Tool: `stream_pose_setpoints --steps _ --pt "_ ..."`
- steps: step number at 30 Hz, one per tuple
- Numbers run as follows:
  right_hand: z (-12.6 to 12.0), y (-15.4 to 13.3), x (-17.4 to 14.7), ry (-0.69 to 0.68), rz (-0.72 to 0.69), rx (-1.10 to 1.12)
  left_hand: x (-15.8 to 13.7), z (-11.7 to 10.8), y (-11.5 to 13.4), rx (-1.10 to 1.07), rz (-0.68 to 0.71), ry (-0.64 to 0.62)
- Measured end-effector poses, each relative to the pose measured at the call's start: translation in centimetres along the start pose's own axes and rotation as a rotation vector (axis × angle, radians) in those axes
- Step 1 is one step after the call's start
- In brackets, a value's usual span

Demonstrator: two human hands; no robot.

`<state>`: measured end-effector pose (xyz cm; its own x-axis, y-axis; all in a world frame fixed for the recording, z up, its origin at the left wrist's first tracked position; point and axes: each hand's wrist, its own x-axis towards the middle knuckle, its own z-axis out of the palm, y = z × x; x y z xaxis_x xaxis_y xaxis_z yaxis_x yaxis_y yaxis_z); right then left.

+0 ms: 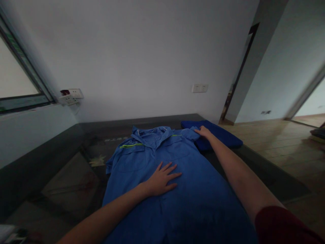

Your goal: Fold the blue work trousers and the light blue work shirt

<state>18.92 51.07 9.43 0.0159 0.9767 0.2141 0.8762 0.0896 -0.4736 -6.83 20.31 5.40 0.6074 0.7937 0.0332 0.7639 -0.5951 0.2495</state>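
Note:
A blue work shirt (pixel 198 183) with a collar, short sleeves and yellow-green chest stripes lies spread on a dark, glossy table (pixel 73 149), collar toward the wall. Flat on its front, near the middle, rests my left hand (pixel 162 179) with the fingers spread. At the sleeve on the right, my right hand (pixel 203 132) pinches the edge of the cloth between thumb and fingers. The lower end of the shirt runs out of view at the bottom.
A dark blue folded pad (pixel 223 135) lies at the table's right back, partly behind the right sleeve. A white wall (pixel 142 67) with sockets (pixel 200 88) stands behind the table. A power strip (pixel 68 100) hangs at the left corner. Wooden floor (pixel 269 135) shows at right.

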Motion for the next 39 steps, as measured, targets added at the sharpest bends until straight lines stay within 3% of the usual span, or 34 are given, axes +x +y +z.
stream_pose_setpoints --steps 5,11,15,21,25,28,31,33,37,39 --pt "1.7 -2.7 0.2 0.017 -0.109 0.226 0.0 0.1 -0.1 0.003 0.013 0.015" --pt "-1.1 -6.2 1.7 -0.027 -0.326 0.419 0.0 0.0 0.1 0.006 0.002 0.013" --pt "-2.3 -3.6 1.7 0.050 -0.255 0.337 0.0 -0.1 0.1 -0.004 0.003 0.016" --pt "-0.6 2.1 -0.5 0.152 -0.028 0.170 -0.1 0.2 0.0 -0.029 0.012 0.035" --pt "-0.2 1.4 -1.3 0.233 -0.085 0.140 -0.2 -0.7 0.3 -0.095 0.002 0.090" --pt "-0.2 -1.6 -2.2 0.265 -0.255 0.164 -1.0 -2.9 -1.0 -0.150 -0.041 0.228" --pt "0.5 -5.5 -4.6 0.239 -0.555 0.240 -3.7 -6.0 -5.0 -0.134 -0.195 0.381" --pt "1.5 -8.3 -7.2 0.153 -0.722 0.291 -6.8 -7.7 -8.8 -0.039 -0.381 0.433" --pt "4.9 -12.5 -13.0 -0.039 -0.942 0.338 -14.1 -8.8 -15.7 0.126 -0.869 0.271" --pt "7.1 -13.5 -15.3 -0.113 -1.023 0.310 -16.7 -8.2 -17.5 0.067 -0.987 0.189"
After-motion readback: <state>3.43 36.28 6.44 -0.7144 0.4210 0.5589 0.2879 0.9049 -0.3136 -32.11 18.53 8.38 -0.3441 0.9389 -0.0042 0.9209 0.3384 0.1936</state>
